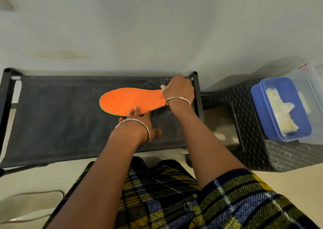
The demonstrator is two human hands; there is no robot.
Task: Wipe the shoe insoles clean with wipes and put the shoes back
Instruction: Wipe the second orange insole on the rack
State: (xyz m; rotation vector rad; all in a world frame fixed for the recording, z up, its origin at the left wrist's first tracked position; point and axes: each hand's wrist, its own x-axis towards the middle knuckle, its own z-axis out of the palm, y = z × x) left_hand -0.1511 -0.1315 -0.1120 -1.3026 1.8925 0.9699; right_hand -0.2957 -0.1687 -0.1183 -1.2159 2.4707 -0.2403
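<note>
A black fabric shelf (52, 115) spans the middle of the frame, with a dark woven stool (253, 141) at its right carrying a blue tub (257, 110) of spare wipes (283, 113). An orange insole (125, 101) lies flat on the shelf, centre frame. The left hand (139, 122) presses straight fingers on its near edge. The right hand (180, 89) covers its right end, fingers curled round a crumpled wipe (163, 87).

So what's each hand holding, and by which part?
Right hand grips a bunched wipe, mostly hidden in its fist. Left hand holds nothing; flat fingers press the insole's near edge.
</note>
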